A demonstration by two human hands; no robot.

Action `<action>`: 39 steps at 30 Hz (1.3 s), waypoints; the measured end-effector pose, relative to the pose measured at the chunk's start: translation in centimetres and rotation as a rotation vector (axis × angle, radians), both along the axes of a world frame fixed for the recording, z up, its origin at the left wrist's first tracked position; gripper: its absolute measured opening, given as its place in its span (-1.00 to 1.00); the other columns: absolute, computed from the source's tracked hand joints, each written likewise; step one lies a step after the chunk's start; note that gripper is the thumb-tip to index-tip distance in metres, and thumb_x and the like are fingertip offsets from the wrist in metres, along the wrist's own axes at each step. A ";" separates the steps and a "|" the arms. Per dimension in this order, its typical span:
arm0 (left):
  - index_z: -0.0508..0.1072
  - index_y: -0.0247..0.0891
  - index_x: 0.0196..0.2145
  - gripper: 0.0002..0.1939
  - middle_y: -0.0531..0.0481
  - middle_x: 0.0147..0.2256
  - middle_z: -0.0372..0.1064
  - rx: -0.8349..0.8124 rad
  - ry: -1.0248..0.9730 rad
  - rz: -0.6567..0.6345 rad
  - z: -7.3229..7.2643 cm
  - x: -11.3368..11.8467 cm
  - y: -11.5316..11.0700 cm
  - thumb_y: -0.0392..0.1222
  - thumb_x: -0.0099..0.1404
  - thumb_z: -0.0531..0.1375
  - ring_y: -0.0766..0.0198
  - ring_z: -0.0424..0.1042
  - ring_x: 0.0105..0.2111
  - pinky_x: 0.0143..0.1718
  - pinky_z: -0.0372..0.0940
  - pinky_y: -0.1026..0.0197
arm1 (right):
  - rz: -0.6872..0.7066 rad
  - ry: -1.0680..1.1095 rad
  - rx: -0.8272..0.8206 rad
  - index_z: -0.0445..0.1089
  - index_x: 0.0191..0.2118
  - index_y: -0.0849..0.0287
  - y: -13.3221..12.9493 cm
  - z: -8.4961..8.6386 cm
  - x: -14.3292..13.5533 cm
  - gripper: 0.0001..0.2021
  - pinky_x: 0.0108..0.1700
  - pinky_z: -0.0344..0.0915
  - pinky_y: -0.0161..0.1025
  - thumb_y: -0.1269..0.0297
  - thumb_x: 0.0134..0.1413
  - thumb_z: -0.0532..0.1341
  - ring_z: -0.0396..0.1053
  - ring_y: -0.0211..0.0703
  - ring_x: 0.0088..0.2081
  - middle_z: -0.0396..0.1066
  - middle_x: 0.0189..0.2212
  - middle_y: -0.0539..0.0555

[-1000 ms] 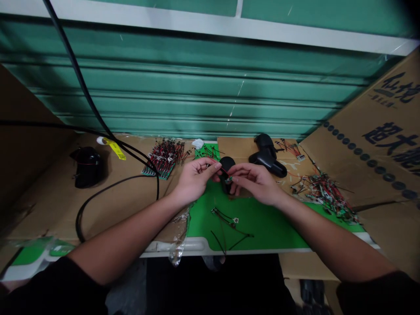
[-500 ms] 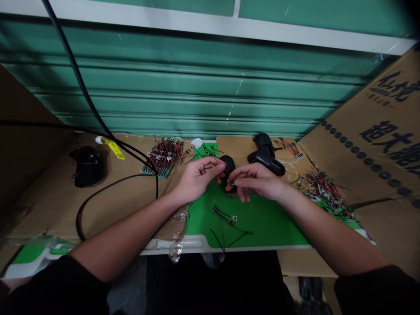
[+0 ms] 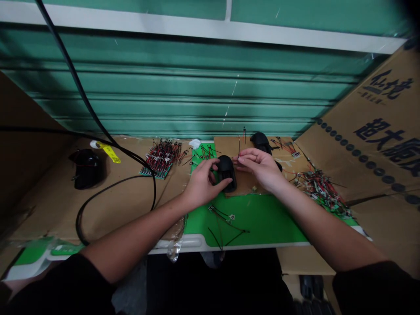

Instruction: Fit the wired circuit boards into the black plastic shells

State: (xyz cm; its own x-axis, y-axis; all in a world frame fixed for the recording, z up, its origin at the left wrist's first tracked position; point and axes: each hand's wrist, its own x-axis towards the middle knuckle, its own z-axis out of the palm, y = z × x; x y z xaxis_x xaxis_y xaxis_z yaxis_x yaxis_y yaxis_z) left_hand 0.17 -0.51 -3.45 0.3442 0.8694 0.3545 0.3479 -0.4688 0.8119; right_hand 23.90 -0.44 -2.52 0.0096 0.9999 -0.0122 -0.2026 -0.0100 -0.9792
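A black plastic housing [image 3: 225, 164] stands on the green mat, and my left hand [image 3: 205, 181] is closed around its left side, thumb across its front. Just right of it, my right hand [image 3: 257, 165] pinches a thin dark wire [image 3: 239, 146] that points upward. Behind the right hand is a second black part [image 3: 261, 141], partly hidden by the fingers. Nearer me on the mat lie loose wires with a small white connector [image 3: 231, 217].
Wired components on a green board [image 3: 160, 159] sit left of centre. A tangled pile of wired boards [image 3: 323, 190] lies right. Another black housing [image 3: 87, 168] stands far left. Black cables [image 3: 113, 142] cross the left side, with a yellow tag [image 3: 111, 153]. Green shutter [image 3: 197, 100] behind.
My hands have moved apart. My left hand has taken hold of the black housing; my right hand has moved up and right with a wire now upright in its fingers. The view has shifted slightly.
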 end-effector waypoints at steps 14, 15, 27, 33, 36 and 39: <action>0.46 -0.25 0.19 -0.09 -0.22 0.01 0.48 -0.314 -0.138 0.120 0.5 0.7 -0.5 0.03 -0.07 0.63 0.33 0.40 -0.44 -0.43 0.36 0.17 | 0.100 -0.120 0.227 0.55 -0.11 0.06 -2.8 1.5 -2.8 -0.71 0.02 0.63 -0.10 0.11 0.15 0.54 0.66 -0.07 -0.05 0.69 -0.11 0.09; 0.47 -0.25 0.16 -0.13 -0.20 0.00 0.50 -0.383 -0.196 0.088 0.6 0.7 -0.5 -0.01 -0.06 0.62 0.32 0.42 -0.43 -0.43 0.35 0.18 | 0.107 -0.125 0.237 0.55 -0.10 0.06 -2.9 1.6 -2.8 -0.71 0.02 0.63 -0.08 0.10 0.16 0.54 0.66 -0.06 -0.05 0.69 -0.10 0.09; 0.50 -0.25 -0.25 -0.63 -0.01 -0.37 0.58 -1.006 -0.759 -0.126 1.9 0.2 -0.8 -0.27 -0.10 0.39 0.03 0.60 -0.39 -0.24 0.50 -0.04 | 0.089 -0.196 0.398 0.62 -0.03 0.04 -2.9 2.4 -2.0 -0.78 0.16 0.56 -0.06 0.14 0.28 0.49 0.65 -0.06 0.02 0.69 -0.01 0.11; 0.58 -0.27 -0.12 -0.56 -0.04 -0.19 0.62 -0.822 -0.703 -0.154 1.0 0.2 -0.8 -0.27 -0.01 0.48 0.11 0.59 -0.19 -0.04 0.43 0.07 | 0.136 -0.234 0.429 0.66 -0.07 0.03 -2.8 1.0 -2.8 -0.82 0.18 0.57 -0.01 0.22 0.23 0.51 0.65 -0.02 0.05 0.70 -0.03 0.11; 0.58 -0.24 -0.10 -0.54 -0.03 -0.15 0.61 -0.763 -0.682 -0.179 0.8 0.1 -0.7 -0.26 0.02 0.52 0.10 0.57 -0.14 0.04 0.39 0.03 | 0.088 -0.300 0.511 0.68 -0.09 0.02 -2.8 1.0 -2.6 -0.84 0.18 0.56 0.01 0.24 0.22 0.52 0.64 -0.01 0.04 0.68 -0.04 0.13; 0.58 -0.24 -0.11 -0.57 -0.03 -0.14 0.60 -0.711 -0.689 -0.173 0.7 0.1 -0.6 -0.26 0.04 0.53 0.13 0.54 -0.10 0.08 0.35 0.05 | 0.038 -0.430 0.582 0.70 -0.09 0.01 -2.8 1.4 -2.3 -0.86 0.12 0.59 0.00 0.22 0.25 0.50 0.62 0.00 0.02 0.64 -0.01 0.16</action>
State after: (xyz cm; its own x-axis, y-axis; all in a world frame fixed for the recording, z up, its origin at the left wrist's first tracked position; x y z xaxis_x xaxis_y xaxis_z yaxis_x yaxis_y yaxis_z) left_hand 0.22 -1.10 -2.76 0.4013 0.9141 -0.0575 -0.3304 0.2031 0.9217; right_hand 21.61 -3.20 -1.10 -0.1412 0.8428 0.5193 0.1921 0.5379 -0.8208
